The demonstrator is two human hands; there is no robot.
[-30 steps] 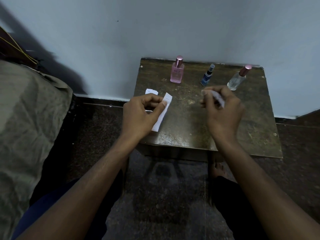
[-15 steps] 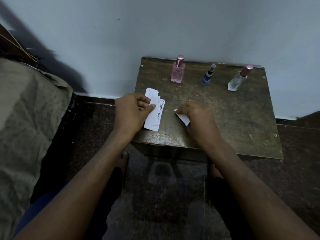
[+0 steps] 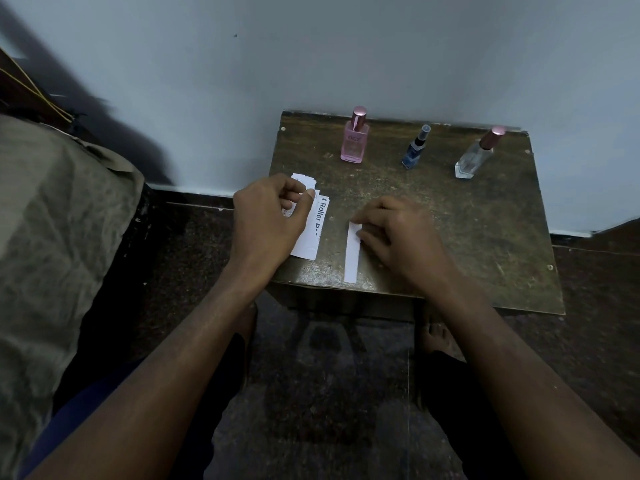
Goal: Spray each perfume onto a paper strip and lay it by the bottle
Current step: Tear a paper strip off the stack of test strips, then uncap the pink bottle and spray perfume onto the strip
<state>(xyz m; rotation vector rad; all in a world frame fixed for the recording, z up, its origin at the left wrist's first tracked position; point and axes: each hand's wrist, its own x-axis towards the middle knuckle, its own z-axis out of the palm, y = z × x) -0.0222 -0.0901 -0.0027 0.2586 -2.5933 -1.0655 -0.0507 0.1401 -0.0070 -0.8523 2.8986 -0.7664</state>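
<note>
A single narrow white paper strip [image 3: 351, 258] lies flat on the dark, scuffed wooden bench [image 3: 485, 237], running from the near edge up to the fingers [image 3: 360, 218] of the right hand [image 3: 398, 233]. Those fingers are bent down over the strip's far end and touch it there; whether they pinch it or only press on it cannot be told, since the fingertips cover the paper.

Just to the left of that strip, the left hand [image 3: 266, 220] holds a small sheaf of white paper strips [image 3: 310, 230] against the bench, thumb and curled fingers pinching the sheaf near its far end (the top strip carries black print reading "Roller"). The two hands are near each other but apart, with bare bench between the sheaf and the single strip.

Well beyond the fingers, along the far edge of the bench by the pale blue-grey wall [image 3: 346, 57], three bottles stand in a row, each apart from the others. Farthest left is a square pink glass perfume bottle with a pink metallic cap [image 3: 355, 140], beyond the left fingers. Beyond the right fingers stands a small blue bottle with a dark spray top [image 3: 415, 152], and to its right a clear glass perfume bottle with a rose cap [image 3: 477, 157]. No strip lies by any of them.

Left of the left hand, off the bench, crumpled olive-grey cloth [image 3: 52, 237] fills the frame's edge. Below the bench is dark speckled floor [image 3: 329, 393].
</note>
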